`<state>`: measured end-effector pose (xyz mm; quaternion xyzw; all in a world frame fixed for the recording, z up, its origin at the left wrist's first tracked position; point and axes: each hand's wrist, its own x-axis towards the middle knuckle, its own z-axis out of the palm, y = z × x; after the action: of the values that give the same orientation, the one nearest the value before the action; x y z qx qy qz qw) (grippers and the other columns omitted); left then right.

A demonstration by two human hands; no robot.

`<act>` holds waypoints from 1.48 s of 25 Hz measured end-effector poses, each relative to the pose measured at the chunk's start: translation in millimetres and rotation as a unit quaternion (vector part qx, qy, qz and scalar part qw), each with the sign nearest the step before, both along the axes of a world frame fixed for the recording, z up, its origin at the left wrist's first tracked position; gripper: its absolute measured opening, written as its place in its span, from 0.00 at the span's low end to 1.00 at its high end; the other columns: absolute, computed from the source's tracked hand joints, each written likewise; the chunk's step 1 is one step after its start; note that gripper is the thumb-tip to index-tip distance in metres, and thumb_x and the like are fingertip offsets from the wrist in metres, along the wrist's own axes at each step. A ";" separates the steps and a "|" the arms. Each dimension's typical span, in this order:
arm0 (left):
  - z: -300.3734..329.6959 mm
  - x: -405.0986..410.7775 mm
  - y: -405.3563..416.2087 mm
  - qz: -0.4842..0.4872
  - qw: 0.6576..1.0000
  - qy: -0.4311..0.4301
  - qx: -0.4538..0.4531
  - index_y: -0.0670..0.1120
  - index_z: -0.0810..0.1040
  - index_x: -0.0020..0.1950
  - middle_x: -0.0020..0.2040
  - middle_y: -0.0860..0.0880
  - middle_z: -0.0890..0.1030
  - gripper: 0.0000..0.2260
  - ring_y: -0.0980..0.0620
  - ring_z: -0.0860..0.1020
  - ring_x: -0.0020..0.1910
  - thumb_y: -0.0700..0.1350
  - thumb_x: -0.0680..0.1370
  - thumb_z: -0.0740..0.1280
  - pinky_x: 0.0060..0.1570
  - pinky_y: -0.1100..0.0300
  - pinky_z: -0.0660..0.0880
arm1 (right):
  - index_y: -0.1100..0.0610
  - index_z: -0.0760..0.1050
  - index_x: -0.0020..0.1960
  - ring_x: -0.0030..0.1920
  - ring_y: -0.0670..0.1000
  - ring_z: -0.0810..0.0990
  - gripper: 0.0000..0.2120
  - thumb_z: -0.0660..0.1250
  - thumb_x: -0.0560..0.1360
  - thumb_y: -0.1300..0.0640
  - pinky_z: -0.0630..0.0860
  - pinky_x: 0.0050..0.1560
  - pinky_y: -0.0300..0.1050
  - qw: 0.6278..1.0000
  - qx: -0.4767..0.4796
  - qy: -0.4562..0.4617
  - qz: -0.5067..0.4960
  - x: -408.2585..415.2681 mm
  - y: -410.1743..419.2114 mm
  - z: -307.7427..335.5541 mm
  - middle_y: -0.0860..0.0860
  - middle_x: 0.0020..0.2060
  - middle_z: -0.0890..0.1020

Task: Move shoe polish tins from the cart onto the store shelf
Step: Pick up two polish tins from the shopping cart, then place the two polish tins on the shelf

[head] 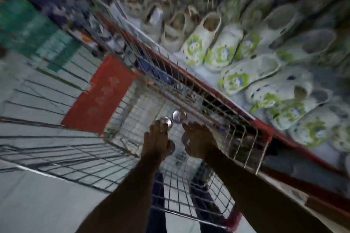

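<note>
The view is motion-blurred. Both my hands reach down into the wire cart (pixel 121 149). My left hand (pixel 157 142) has its fingertips closed over a round silver shoe polish tin (pixel 167 122). A second silver tin (pixel 179 116) lies just beyond the fingertips of my right hand (pixel 197 140), touching or nearly touching them; the blur hides the grip. A small glint shows on the back of my right hand. Two more shiny tins (pixel 179 86) appear faintly deeper in the cart by its right wall.
The red-edged store shelf (pixel 236 105) runs along the cart's right side, packed with white and green clogs (pixel 200 43). A red panel (pixel 100 92) hangs on the cart's far end. Grey floor (pixel 37 204) lies to the left.
</note>
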<state>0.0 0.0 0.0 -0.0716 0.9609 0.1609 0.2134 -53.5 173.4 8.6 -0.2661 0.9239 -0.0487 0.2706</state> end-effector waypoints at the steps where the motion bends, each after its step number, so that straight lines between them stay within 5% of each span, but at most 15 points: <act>1: -31.3 8.6 10.1 -0.007 0.998 -0.058 0.004 0.45 0.64 0.76 0.75 0.35 0.65 0.32 0.34 0.70 0.68 0.49 0.74 0.70 0.59 0.41 0.74 | 0.61 0.70 0.71 0.65 0.67 0.76 0.40 0.78 0.63 0.51 0.74 0.64 0.68 0.999 0.032 -0.008 0.020 5.6 4.2 -30.0 0.64 0.65 0.78; 4: -86.1 32.0 35.6 -0.021 0.992 -0.125 -0.025 0.52 0.65 0.75 0.74 0.38 0.66 0.31 0.36 0.73 0.66 0.50 0.74 0.72 0.61 0.40 0.75 | 0.58 0.66 0.73 0.68 0.65 0.73 0.39 0.75 0.65 0.59 0.76 0.58 0.63 0.997 0.067 -0.011 0.026 16.9 10.9 -76.1 0.61 0.71 0.72; 7: -103.0 36.0 51.1 -0.052 0.991 -0.103 -0.069 0.52 0.74 0.66 0.64 0.40 0.78 0.24 0.39 0.80 0.55 0.41 0.70 0.68 0.49 0.46 0.80 | 0.59 0.73 0.62 0.55 0.63 0.78 0.26 0.72 0.65 0.63 0.78 0.44 0.55 0.997 0.065 0.019 0.022 20.5 12.2 -102.0 0.60 0.59 0.78; 10: -75.3 24.8 45.2 -0.010 0.993 -0.114 -0.042 0.47 0.69 0.67 0.67 0.39 0.72 0.24 0.38 0.75 0.61 0.36 0.72 0.68 0.53 0.46 0.79 | 0.57 0.75 0.52 0.48 0.62 0.79 0.15 0.71 0.66 0.61 0.79 0.37 0.51 0.999 0.046 -0.005 -0.021 20.2 8.3 -82.7 0.58 0.50 0.79; 14: 12.7 -0.9 13.6 -0.010 0.998 -0.054 -0.044 0.45 0.65 0.71 0.68 0.38 0.70 0.29 0.37 0.74 0.61 0.39 0.72 0.71 0.51 0.46 0.80 | 0.55 0.76 0.53 0.50 0.62 0.78 0.19 0.75 0.62 0.58 0.77 0.39 0.48 0.998 0.018 -0.030 -0.056 6.0 -10.1 -0.4 0.58 0.51 0.78; 17: 110.2 -34.8 -20.7 -0.016 0.999 0.021 -0.044 0.46 0.71 0.63 0.62 0.40 0.73 0.21 0.36 0.76 0.55 0.47 0.70 0.65 0.47 0.45 0.79 | 0.56 0.76 0.58 0.53 0.64 0.78 0.27 0.76 0.60 0.54 0.79 0.46 0.53 0.995 -0.022 0.025 -0.093 -21.5 -30.9 85.7 0.60 0.54 0.78; 20: 195.7 -73.3 -53.5 -0.034 0.989 0.143 -0.017 0.48 0.72 0.66 0.64 0.40 0.73 0.29 0.35 0.76 0.56 0.53 0.65 0.66 0.49 0.45 0.79 | 0.54 0.75 0.59 0.53 0.65 0.78 0.32 0.72 0.59 0.40 0.78 0.50 0.57 0.981 -0.077 0.129 -0.120 -58.7 -46.5 175.5 0.59 0.53 0.78; 24: 310.7 -123.9 -57.2 -0.111 0.935 0.336 0.007 0.47 0.74 0.68 0.60 0.41 0.76 0.31 0.39 0.78 0.53 0.53 0.66 0.71 0.46 0.47 0.80 | 0.56 0.74 0.61 0.50 0.62 0.76 0.34 0.70 0.61 0.40 0.73 0.49 0.56 0.923 -0.155 0.322 -0.145 -93.0 -32.5 301.9 0.57 0.50 0.78; 28: 385.0 -167.9 -20.5 -0.169 0.881 0.441 0.026 0.47 0.72 0.71 0.60 0.41 0.76 0.33 0.39 0.77 0.54 0.55 0.67 0.71 0.48 0.47 0.78 | 0.57 0.75 0.62 0.50 0.61 0.76 0.33 0.71 0.61 0.42 0.73 0.51 0.55 0.859 -0.185 0.442 -0.181 -112.2 24.9 390.7 0.58 0.50 0.78; 32: 432.6 -198.9 58.6 -0.238 0.848 0.468 0.067 0.45 0.71 0.68 0.58 0.44 0.78 0.30 0.42 0.77 0.52 0.54 0.68 0.70 0.48 0.48 0.76 | 0.56 0.74 0.63 0.51 0.62 0.77 0.33 0.71 0.61 0.42 0.74 0.50 0.56 0.820 -0.154 0.469 -0.290 -126.6 104.7 443.7 0.58 0.50 0.79; 37: 459.0 -228.6 184.9 -0.263 0.893 0.345 0.116 0.44 0.71 0.57 0.53 0.41 0.80 0.23 0.35 0.79 0.49 0.51 0.67 0.73 0.47 0.45 0.76 | 0.57 0.70 0.52 0.47 0.64 0.81 0.27 0.73 0.60 0.45 0.77 0.44 0.55 0.827 -0.092 0.386 -0.398 -149.6 203.0 459.9 0.60 0.44 0.83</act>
<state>-228.6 184.9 459.0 0.2693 0.9325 0.2233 -0.0900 -203.1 376.4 468.5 0.1039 0.9699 -0.1305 -0.1773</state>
